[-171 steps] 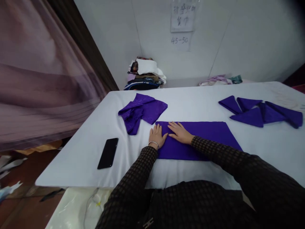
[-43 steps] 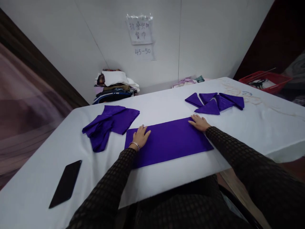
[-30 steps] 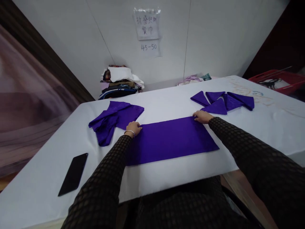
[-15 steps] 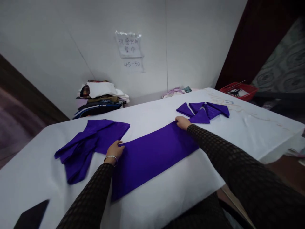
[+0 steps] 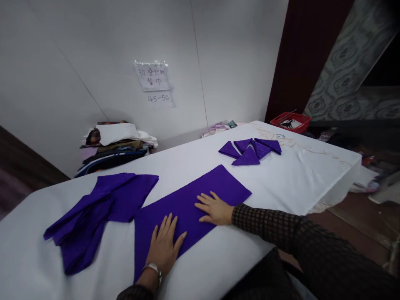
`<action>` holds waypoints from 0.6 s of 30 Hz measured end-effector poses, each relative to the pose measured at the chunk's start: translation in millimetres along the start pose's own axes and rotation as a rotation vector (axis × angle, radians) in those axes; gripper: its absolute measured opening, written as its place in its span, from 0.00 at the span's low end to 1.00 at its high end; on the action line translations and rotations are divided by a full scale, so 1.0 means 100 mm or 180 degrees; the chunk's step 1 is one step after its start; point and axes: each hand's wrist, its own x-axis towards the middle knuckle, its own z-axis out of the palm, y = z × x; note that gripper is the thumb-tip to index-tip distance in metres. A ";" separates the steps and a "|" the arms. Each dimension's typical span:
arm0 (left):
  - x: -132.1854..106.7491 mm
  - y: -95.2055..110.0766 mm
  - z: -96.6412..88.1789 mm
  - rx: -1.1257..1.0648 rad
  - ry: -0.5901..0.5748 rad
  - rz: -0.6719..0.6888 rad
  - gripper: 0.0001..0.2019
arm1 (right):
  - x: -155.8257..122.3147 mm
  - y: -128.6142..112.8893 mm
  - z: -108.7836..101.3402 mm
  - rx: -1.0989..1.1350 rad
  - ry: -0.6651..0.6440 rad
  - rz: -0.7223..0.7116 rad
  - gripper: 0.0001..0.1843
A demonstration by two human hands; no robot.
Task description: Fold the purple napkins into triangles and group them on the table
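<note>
A purple cloth napkin (image 5: 187,196), folded into a long band, lies flat on the white tablecloth (image 5: 184,166) in front of me. My left hand (image 5: 164,246) rests flat on its left part, fingers spread, a silver band on the wrist. On its right half lies my right hand (image 5: 214,208), palm down with fingers apart. Left of the band is a loose heap of purple cloths (image 5: 93,212), partly crumpled. Beyond its right end, several purple cloths folded into triangles (image 5: 248,156) are grouped together.
Against the wall at the back left stands a stack of folded clothes (image 5: 118,146). A red basket (image 5: 290,122) sits at the far right end of the table. A handwritten paper sign (image 5: 154,79) hangs on the wall. More crumpled fabric (image 5: 215,129) lies at the back edge.
Both hands have let go of the band's far edge and moved nearer to me, now flat on its surface. The camera view has turned to the right.
</note>
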 end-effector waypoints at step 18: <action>-0.61 -0.34 -0.27 -0.0269 0.0258 0.0422 0.25 | -1.24 0.44 -0.34 -0.0437 0.0586 0.1126 0.29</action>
